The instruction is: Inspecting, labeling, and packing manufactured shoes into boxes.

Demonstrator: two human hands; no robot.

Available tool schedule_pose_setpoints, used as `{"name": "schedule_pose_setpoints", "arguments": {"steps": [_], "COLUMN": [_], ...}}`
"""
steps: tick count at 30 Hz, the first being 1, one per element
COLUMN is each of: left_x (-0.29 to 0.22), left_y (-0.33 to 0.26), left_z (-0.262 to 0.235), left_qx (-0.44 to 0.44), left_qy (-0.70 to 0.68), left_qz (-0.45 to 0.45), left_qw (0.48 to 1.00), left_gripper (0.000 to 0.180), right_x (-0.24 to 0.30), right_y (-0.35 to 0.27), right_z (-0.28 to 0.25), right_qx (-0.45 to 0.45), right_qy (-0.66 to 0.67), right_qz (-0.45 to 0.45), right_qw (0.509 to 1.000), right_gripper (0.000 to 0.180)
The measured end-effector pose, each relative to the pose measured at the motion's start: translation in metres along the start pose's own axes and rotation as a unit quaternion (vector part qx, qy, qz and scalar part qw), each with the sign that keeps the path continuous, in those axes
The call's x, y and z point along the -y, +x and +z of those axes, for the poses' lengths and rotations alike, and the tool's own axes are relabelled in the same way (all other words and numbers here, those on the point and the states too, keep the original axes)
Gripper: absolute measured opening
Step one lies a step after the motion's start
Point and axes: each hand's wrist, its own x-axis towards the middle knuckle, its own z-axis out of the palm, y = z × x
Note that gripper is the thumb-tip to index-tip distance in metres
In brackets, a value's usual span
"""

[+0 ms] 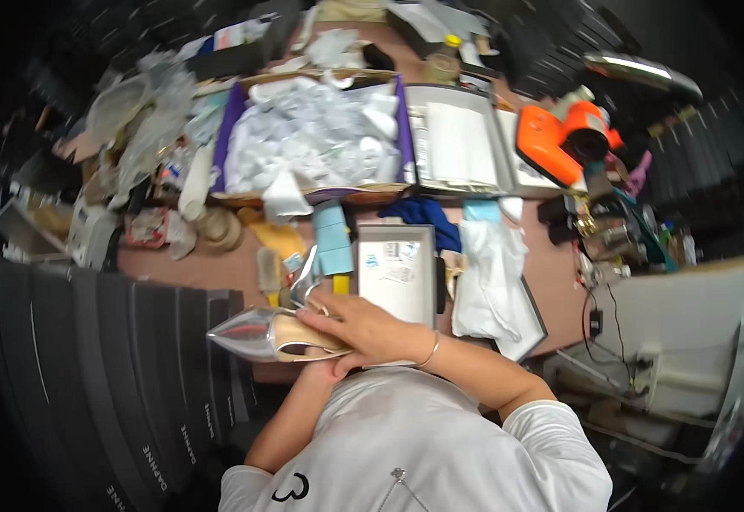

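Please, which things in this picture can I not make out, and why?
In the head view:
- Left hand: fingers mostly hidden by the clear shoe and right hand.
- Purple box: bottom covered by crumpled white paper.
- Grey box: small print inside, too small.
- Dark boxes: some cut off by the lower edge.

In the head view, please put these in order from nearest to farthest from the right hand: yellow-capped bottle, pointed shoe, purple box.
1. Pointed shoe: at the right hand, toward the left.
2. Purple box: ahead, slightly left.
3. Yellow-capped bottle: far ahead, slightly right.
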Motion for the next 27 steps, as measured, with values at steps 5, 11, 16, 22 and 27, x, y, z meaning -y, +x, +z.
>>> {"name": "schedule_pose_setpoints", "arguments": {"steps": [5,11,16,22,27], "left_x": [0.028,0.053,0.129,0.138,0.047], "left_y": [-0.016,0.067,0.202,0.224,0.114], "left_z": [0.038,0.103,0.165,0.135,0.228], "left_qx": [0.057,0.108,-0.010,0.032,0.119], "left_qy": [0.269,0.630,0.771,0.584,0.693], "left_qz": [-0.224,-0.035,0.013,0.023,0.230], "left_qw": [0.935,0.768,0.637,0.811,0.673], "left_gripper": [0.056,0.036,0.056,0.020,0.022], "right_x": [0.019,0.051,0.063,0.045,0.026], "right_y": [-0.117,-0.296,-0.347,-0.384,-0.412], "right_z": [-0.001,0.004,0.025,0.020,0.002], "right_qx": [-0.168,-0.517,-0.622,-0.599,-0.509], "right_qy": [0.193,0.432,0.441,0.589,0.693], "right_qz": [0.222,0.330,0.283,0.173,0.090], "right_qw": [0.941,0.661,0.582,0.513,0.503], "right_gripper": [0.090,0.078,0.077,0.075,0.073]}}
